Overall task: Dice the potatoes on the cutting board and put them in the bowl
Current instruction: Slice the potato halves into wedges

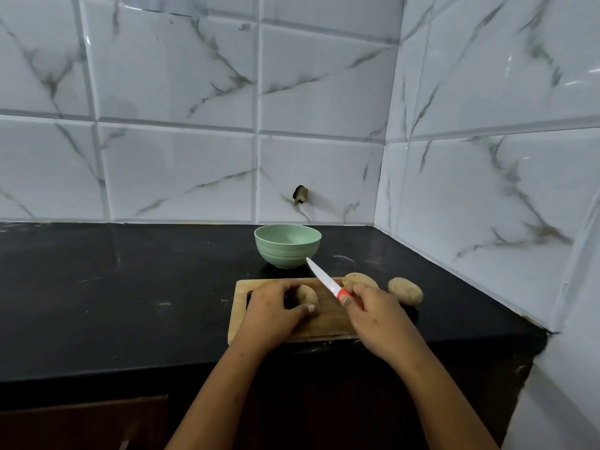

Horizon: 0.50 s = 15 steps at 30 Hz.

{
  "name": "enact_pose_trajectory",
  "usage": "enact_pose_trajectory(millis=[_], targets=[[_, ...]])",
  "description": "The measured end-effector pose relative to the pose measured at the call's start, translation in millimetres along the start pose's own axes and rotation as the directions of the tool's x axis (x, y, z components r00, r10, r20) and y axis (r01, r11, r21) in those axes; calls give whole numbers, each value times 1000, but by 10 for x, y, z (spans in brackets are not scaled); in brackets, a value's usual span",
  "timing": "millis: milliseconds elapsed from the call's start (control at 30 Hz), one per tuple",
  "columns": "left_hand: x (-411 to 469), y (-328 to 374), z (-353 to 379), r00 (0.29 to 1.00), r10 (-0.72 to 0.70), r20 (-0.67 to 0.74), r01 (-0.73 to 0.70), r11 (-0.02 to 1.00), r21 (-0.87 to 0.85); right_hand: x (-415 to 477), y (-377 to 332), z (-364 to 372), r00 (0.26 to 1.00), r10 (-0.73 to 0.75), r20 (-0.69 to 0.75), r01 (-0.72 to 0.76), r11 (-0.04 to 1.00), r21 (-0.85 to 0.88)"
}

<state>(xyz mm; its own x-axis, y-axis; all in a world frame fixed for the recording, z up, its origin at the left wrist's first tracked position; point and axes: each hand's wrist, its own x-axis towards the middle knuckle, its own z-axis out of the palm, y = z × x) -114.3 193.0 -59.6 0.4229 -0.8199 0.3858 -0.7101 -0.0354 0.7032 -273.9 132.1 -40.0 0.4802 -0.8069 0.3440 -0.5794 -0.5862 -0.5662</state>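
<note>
Three unpeeled potatoes sit whole in a kitchen corner. One potato (308,295) lies near the middle of the wooden cutting board (238,315), gripped by the left hand (276,315), whose fingers curl over its far side while the thumb presses its near side. The right hand (373,316) is closed round the red handle of a white-bladed knife (324,280). The blade slants above the board with its tip aimed toward 11 o'clock, overlapping the bowl's lower edge in this view. A second potato (360,279) rests at 2 o'clock from the held one, at the board's far right corner, partly hidden by the right hand. Whether it lies on the wood or on the worktop cannot be told. A third potato (406,291) sits on the black counter (130,287) at 3 o'clock, just off the board's right edge. A pale green bowl (287,246) stands upright on the counter at 12 o'clock, just beyond the board. White marble-patterned tiles (178,76) cover the walls behind and to the right, with a small dark fitting (300,194) set in the back wall above the bowl.
</note>
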Motion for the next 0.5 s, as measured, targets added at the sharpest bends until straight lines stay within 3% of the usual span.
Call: enact_pose_trajectory(millis=[500], targets=[[12, 23, -41, 998, 31, 52, -30, 999, -21, -220, -112, -36, 995, -100, 9, 98, 950, -295]])
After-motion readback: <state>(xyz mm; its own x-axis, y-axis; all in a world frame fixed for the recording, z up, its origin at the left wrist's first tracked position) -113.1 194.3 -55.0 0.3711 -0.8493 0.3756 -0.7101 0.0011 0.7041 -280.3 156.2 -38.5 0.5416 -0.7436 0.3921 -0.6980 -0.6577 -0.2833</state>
